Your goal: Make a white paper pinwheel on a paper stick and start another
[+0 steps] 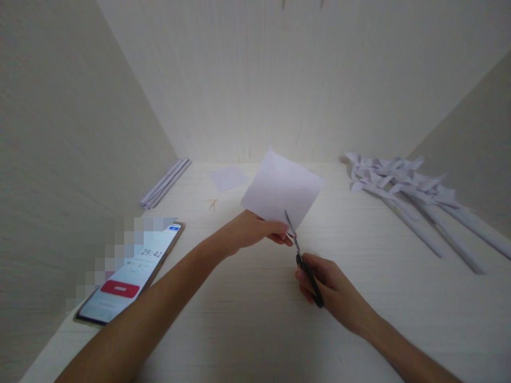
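Note:
My left hand [255,231] pinches the near edge of a white square sheet of paper [281,189] and holds it up above the pale wooden table [247,319]. In my right hand [329,287] is a pair of black-handled scissors [303,260]. Their blades point up and away, and the tips overlap the sheet's lower edge right beside my left fingertips.
A phone [130,274] showing a timer and a red button lies at the near left. Rolled paper sticks [165,183] rest by the left wall. A smaller paper square [228,177] and small tan bits [212,202] lie behind. Several white paper pinwheels [407,186] lie at the right.

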### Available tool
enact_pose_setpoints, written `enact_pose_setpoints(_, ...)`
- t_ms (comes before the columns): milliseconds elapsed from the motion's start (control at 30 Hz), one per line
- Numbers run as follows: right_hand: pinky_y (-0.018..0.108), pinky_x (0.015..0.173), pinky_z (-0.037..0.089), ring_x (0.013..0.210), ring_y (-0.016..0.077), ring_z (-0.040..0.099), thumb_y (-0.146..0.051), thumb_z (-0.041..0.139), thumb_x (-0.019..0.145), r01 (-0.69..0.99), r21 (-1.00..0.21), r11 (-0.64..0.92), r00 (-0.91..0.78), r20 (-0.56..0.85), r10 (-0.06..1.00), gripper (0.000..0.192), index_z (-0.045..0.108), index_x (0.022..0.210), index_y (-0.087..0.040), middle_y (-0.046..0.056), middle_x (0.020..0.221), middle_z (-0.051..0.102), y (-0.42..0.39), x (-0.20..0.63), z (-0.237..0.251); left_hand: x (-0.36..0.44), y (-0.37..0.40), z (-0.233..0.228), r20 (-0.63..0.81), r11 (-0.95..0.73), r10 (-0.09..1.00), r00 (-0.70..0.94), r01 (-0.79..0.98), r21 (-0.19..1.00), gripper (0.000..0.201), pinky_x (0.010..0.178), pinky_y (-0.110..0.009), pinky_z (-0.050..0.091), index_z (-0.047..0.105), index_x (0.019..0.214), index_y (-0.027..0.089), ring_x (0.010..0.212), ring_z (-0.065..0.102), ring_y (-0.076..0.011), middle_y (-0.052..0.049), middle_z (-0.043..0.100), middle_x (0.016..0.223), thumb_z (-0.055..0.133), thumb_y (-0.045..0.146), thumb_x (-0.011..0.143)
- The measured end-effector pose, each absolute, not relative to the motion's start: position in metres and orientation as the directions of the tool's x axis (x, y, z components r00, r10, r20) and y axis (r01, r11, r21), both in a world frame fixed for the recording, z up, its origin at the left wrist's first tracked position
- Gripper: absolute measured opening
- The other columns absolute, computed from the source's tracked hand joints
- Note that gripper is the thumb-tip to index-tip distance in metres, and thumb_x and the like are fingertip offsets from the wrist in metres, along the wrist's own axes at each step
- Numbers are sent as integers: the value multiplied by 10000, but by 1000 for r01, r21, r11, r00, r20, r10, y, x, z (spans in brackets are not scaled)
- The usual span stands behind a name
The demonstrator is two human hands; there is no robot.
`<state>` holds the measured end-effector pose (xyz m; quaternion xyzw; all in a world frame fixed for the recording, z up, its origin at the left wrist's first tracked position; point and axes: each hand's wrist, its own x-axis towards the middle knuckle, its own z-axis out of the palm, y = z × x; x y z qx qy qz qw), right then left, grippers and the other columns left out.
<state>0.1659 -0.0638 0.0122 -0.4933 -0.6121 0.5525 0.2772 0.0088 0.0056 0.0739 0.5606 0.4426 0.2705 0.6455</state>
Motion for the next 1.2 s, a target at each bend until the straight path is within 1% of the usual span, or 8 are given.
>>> enact_pose_setpoints(167,216,405,252,445,78,333,-493,433,762,291,-952,-101,-353,-204,913,338,368,625,-190,-58,490,352,-64,165,14,11,3,75,-287,233,838,464,171,957,103,617,-254,475,637,647,71,586,599,-130,-57,646,602,546,116,629)
enact_pose_setpoints(400,217,408,249,451,78,327,-475,433,767,306,-947,-97,-356,-208,911,329,371,622,-187,-52,497,365,-64,165,15,11,3,71,-284,230,829,481,170,958,100,611,-256,471,641,645,81,590,599,-135,-56,647,600,556,125,616)
enact_pose_setpoints(733,226,430,259,471,86,341,-454,410,775,312,-947,-82,-359,-197,912,312,380,623,-184,-43,518,378,-64,165,19,14,2,71,-311,254,816,486,182,950,99,594,-241,466,631,626,78,553,586,-117,-39,633,569,534,97,621)
enact_pose_setpoints(933,219,424,262,465,82,338,-446,406,788,317,-945,-77,-354,-194,915,309,387,628,-182,-45,511,373,-64,165,18,13,2,70,-314,262,821,476,174,949,82,592,-243,470,624,615,83,565,598,-126,-37,632,565,545,104,617)
enact_pose_setpoints(1200,205,396,245,448,75,318,-439,430,786,273,-956,-107,-351,-203,914,295,400,648,-180,-56,501,344,-64,167,13,14,1,67,-295,255,823,485,148,956,85,606,-259,476,630,619,85,576,604,-137,-45,639,582,555,124,609)
